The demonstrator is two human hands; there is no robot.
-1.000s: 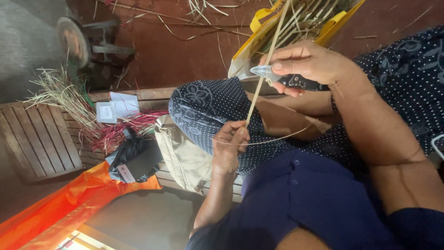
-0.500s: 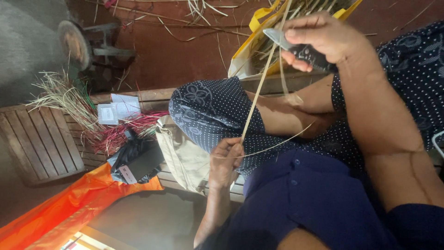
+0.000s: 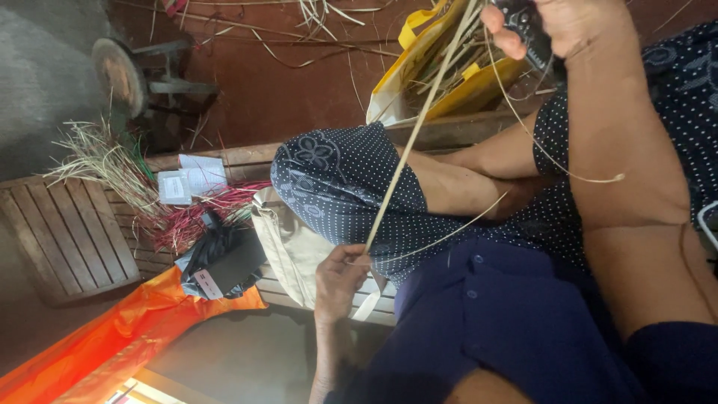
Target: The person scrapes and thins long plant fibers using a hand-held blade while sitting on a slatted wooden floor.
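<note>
Head view: the left hand (image 3: 340, 280) pinches the lower end of a long pale cane strip (image 3: 419, 123) between thumb and fingers, just above the lap, while the right hand (image 3: 557, 26), at the top edge of the frame, is clenched around a dark-handled knife (image 3: 527, 34) set against the strip's upper part. The strip runs taut and straight between the two hands, crossing in front of the knee in dotted navy cloth (image 3: 340, 183); a thin curled shaving (image 3: 553, 161) trails from near the blade down across the forearm. To do this stroke well, the strip is best kept tensioned so the blade meets it at a shallow, steady angle, the lower pinch fixed, the peel thin and even, and the edge directed away from the holding fingers. Behind the strip stands a yellow bag (image 3: 407, 75) of further canes; to the left, on the slatted wooden bench (image 3: 67, 232), lie loose straw fibres (image 3: 105, 161).
</note>
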